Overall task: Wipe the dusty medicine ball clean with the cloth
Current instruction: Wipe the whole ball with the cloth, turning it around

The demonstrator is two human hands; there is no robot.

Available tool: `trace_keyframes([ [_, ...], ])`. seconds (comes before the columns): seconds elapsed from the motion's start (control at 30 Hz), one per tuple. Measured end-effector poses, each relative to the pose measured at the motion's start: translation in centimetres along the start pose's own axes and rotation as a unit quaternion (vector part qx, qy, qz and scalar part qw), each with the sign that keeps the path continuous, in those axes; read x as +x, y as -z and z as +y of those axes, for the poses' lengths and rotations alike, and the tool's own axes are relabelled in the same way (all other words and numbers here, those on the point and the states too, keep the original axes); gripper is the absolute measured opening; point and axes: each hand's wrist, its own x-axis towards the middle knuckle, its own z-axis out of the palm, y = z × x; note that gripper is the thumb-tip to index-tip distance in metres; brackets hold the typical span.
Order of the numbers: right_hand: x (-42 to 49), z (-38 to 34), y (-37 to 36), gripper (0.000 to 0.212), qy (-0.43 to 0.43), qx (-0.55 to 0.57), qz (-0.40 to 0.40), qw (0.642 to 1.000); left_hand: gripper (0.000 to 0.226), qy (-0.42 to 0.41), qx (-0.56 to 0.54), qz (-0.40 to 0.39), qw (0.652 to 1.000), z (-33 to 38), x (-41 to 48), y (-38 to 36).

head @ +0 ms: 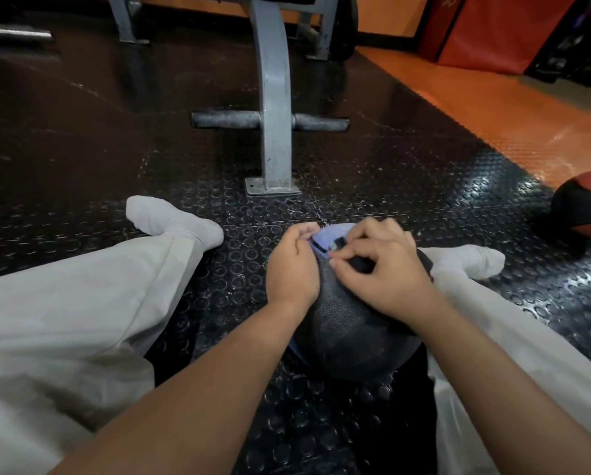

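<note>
The medicine ball (342,323) is black and textured with lavender panels, and rests on the floor between my outstretched legs. My left hand (292,265) clasps its left side, fingers curled over the lavender panel at the far top. My right hand (384,272) lies on top of the ball. Its fingertips pinch a small dark wad that looks like the cloth (359,264), pressed against the ball; most of it is hidden under the fingers.
A grey metal bench post with a bolted foot plate (273,190) and crossbar stands just beyond the ball. A red and black ball (585,204) lies at the right. My legs in light trousers flank the ball on studded black rubber flooring.
</note>
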Motion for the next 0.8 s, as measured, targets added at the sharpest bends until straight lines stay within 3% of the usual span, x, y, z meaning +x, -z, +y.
trace_keyframes([
  [0.1,0.4,-0.5,0.3,0.019,0.054,0.022,-0.063,0.996,0.038,0.001,-0.028,-0.002,1.000,-0.7,-0.2,1.1],
  [0.2,2.4,1.6,0.9,0.036,-0.108,0.105,-0.009,0.989,0.036,0.028,-0.032,0.006,0.999,-0.6,-0.2,1.2],
  [0.27,3.2,2.5,1.1,0.032,-0.205,0.132,0.008,0.970,0.036,0.041,-0.026,0.012,0.999,-0.3,-0.1,0.9],
  [0.33,3.0,2.1,0.5,0.022,-0.165,0.075,-0.002,0.983,0.036,0.044,-0.026,0.018,0.999,-0.2,0.1,0.6],
  [0.5,0.8,-2.5,-1.0,0.020,0.066,-0.069,-0.066,0.993,0.037,0.028,-0.047,0.019,0.998,-0.7,0.1,1.0],
  [0.57,1.0,-2.5,-0.8,0.021,0.083,-0.062,-0.081,0.991,0.039,0.027,-0.054,0.021,0.998,-1.0,0.0,1.2],
  [0.63,1.8,-1.0,-0.6,0.018,0.013,-0.033,-0.073,0.997,0.037,0.032,-0.044,0.022,0.998,-0.8,0.1,1.0],
  [0.73,3.2,1.1,0.6,0.018,-0.157,0.065,0.001,0.985,0.035,0.043,-0.003,0.015,0.999,0.2,0.0,0.3],
  [0.8,3.0,0.8,0.5,0.020,-0.189,0.039,-0.005,0.981,0.034,0.038,0.019,0.021,0.999,0.5,-0.1,-0.2],
])
